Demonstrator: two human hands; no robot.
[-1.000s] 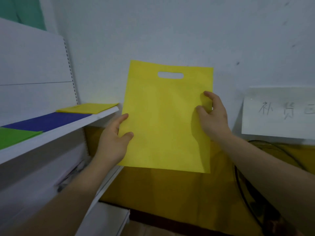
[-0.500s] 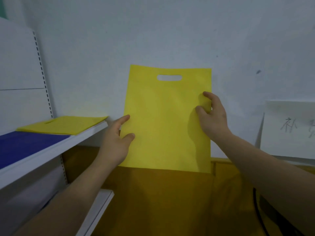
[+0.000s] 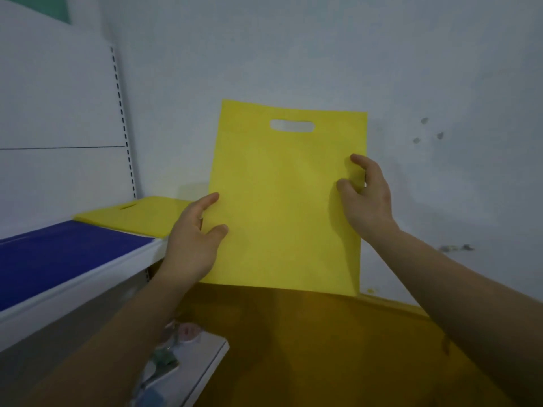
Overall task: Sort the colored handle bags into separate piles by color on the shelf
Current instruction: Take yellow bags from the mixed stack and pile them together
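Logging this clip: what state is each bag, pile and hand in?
Held bag: upright, flat, handle hole up.
Left hand: grips its left edge.
Right hand: pinches its right edge.
Yellow pile: flat on the shelf.
Blue pile: flat on the shelf, beside the yellow one.

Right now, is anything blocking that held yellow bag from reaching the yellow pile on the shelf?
Nothing visible. The flat yellow fabric handle bag, gripped by left hand and right hand, is just beside the yellow pile on the white shelf; only the left hand lies between them.
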